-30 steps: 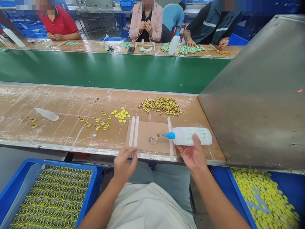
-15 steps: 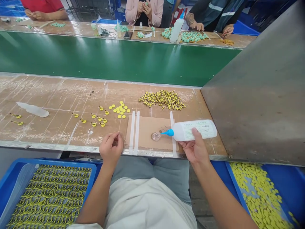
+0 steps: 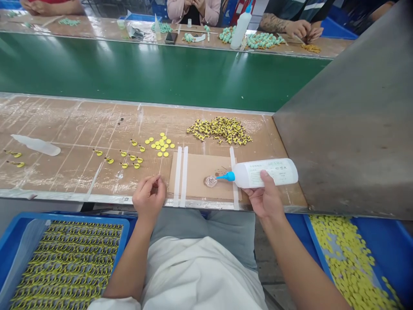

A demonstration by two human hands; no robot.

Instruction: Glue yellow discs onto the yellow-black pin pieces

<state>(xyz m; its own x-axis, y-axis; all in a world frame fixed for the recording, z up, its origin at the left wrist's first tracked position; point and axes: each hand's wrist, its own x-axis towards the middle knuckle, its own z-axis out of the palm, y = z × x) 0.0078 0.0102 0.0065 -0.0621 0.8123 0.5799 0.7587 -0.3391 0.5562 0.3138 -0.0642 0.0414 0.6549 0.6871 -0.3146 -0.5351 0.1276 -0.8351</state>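
My right hand (image 3: 266, 198) is wrapped round a white glue bottle (image 3: 264, 173) with a blue nozzle, held nearly level. The nozzle's tip is at the rim of a small clear cup (image 3: 211, 181) on a taped cardboard sheet (image 3: 200, 165). My left hand (image 3: 150, 196) rests at the table's front edge, left of the sheet, fingers curled and pressed together; whether anything is in them is hidden. Beyond it lie loose yellow discs (image 3: 161, 143) and several discs with small dark-and-yellow pieces on them (image 3: 132, 157). A heap of small yellow-and-dark pieces (image 3: 221, 130) lies behind the sheet.
A metal panel (image 3: 348, 120) closes off the right side. A blue tray (image 3: 124, 241) of finished-looking rows stands low left; a tray of yellow discs (image 3: 345, 254) low right. A white spatula-shaped piece (image 3: 37, 144) lies left. Across the green belt (image 3: 145, 69), people handle turquoise pieces.
The view has shifted slightly. The bottle stays at the cup with its nozzle tip, and my left hand keeps its curled pose. Across the belt, a co-worker's hands have come together.
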